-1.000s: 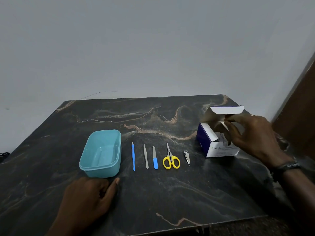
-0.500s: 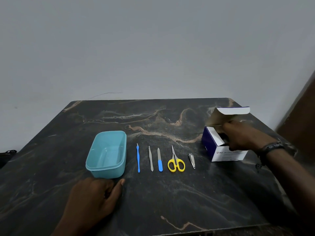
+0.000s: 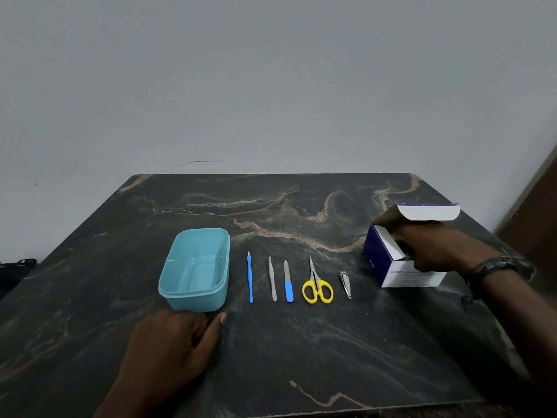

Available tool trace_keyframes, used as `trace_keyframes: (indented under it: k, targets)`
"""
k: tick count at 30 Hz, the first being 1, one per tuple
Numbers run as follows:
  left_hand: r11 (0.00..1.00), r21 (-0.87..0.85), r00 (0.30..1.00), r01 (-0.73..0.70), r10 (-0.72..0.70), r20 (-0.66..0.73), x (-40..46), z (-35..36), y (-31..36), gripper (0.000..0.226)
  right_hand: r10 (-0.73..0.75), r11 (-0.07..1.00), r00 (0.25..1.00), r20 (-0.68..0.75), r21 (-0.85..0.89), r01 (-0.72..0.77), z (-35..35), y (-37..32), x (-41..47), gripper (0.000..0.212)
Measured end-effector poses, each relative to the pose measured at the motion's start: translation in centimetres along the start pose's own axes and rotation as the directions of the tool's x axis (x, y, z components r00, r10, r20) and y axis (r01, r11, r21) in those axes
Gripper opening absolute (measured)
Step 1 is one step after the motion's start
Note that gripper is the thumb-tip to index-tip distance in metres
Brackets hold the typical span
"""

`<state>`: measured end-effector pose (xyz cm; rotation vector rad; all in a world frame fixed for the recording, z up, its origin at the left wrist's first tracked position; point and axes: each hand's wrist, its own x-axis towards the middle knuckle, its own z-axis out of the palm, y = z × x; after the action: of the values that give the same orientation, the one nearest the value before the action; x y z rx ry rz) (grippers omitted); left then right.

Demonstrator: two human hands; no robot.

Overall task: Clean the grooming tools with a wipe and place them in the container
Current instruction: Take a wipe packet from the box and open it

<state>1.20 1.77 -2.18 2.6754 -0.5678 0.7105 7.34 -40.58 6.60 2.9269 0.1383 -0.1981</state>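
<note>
An empty teal container (image 3: pixel 195 268) stands left of centre on the dark marble table (image 3: pixel 301 342). To its right lie, in a row, a blue cuticle pusher (image 3: pixel 250 277), metal tweezers (image 3: pixel 272 279), a blue-handled nail file (image 3: pixel 288 285), yellow scissors (image 3: pixel 317 287) and a nail clipper (image 3: pixel 345 284). At the right stands an open purple-and-white wipe box (image 3: pixel 388 267). My right hand (image 3: pixel 434 248) reaches into its open top, fingertips hidden inside. My left hand (image 3: pixel 177 339) rests on the table just in front of the container, fingers loosely curled, holding nothing.
A grey wall rises behind the table. A brown wooden panel (image 3: pixel 536 212) stands at the far right. Some dark thing (image 3: pixel 18 267) lies beyond the table's left edge. The table's front edge runs close along the bottom.
My right hand has gone from the box's flap down into its opening. The view has shifted slightly. My left hand stays in place.
</note>
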Motion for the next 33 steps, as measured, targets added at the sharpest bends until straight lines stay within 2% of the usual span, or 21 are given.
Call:
trace_keyframes:
  k: [4, 7, 12, 17, 26, 33]
  targets:
    - [1.0, -0.005, 1.0, 0.001, -0.001, 0.002, 0.0, 0.0, 0.0, 0.059, -0.007, 1.0, 0.999, -0.039, -0.017, 0.007, 0.0, 0.2, -0.4, 0.044]
    - [1.0, -0.008, 1.0, 0.007, -0.007, 0.003, 0.0, 0.0, 0.1, 0.059, -0.016, 0.997, 0.999, -0.05, 0.079, 0.02, -0.4, 0.5, -0.9, 0.05]
    - [1.0, 0.002, 1.0, 0.005, -0.005, 0.007, 0.1, -0.2, 0.3, 0.057, -0.019, 0.96, 0.996, -0.087, 0.278, 0.043, -1.3, 0.8, -1.6, 0.028]
    - [1.0, 0.004, 0.999, 0.03, -0.03, 0.022, -0.1, -0.1, 0.2, 0.059, -0.027, 0.983, 0.994, -0.108, 0.18, 0.047, -1.7, 0.4, -1.9, 0.045]
    - [0.999, 0.025, 0.999, 0.032, -0.033, 0.021, -0.1, 0.1, 0.1, 0.061, 0.016, 0.99, 0.993, -0.121, 0.143, 0.001, -2.3, -0.2, -2.3, 0.028]
    - [0.999, 0.026, 0.998, 0.039, -0.04, 0.042, -0.1, 0.0, 0.1, 0.06, 0.042, 0.942, 0.966, -0.256, 0.332, 0.047, -2.1, -0.1, -2.6, 0.02]
